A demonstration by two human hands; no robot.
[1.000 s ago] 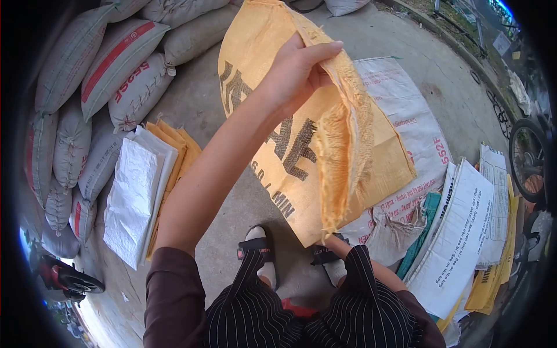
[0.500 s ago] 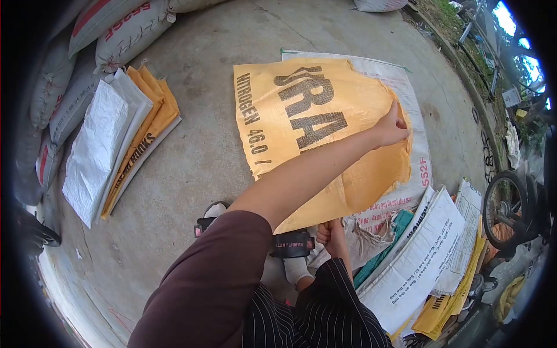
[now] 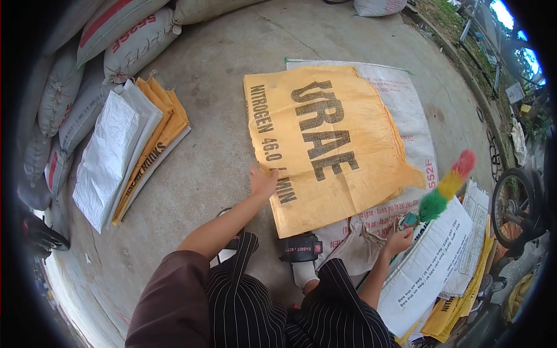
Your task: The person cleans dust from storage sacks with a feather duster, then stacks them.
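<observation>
A flat yellow woven sack (image 3: 371, 110) printed "URAE" and "NITROGEN 46.0" lies on top of a white woven sack (image 3: 400, 95) on the concrete. My left hand (image 3: 264, 181) is at the yellow sack's left edge, its thumb over the printed side and its fingers curled at the border. Out to the right, my right hand (image 3: 398, 240) is closed around the teal handle of a fluffy duster (image 3: 448, 187), banded green, yellow and pink-red. The duster points up and away, above the white sack's near corner and a pile of folded sacks.
Folded white and yellow sacks (image 3: 130, 153) lie on the left, with filled sacks (image 3: 136, 43) stacked behind. Another pile of printed sacks (image 3: 432, 264) sits at the right near my knee. A wheel (image 3: 516, 206) stands at the far right. My feet are close to the yellow sack.
My left hand has moved from the yellow sack's right end to its left edge. My right hand has left the near edge and now holds the duster. The yellow sack lies flatter.
</observation>
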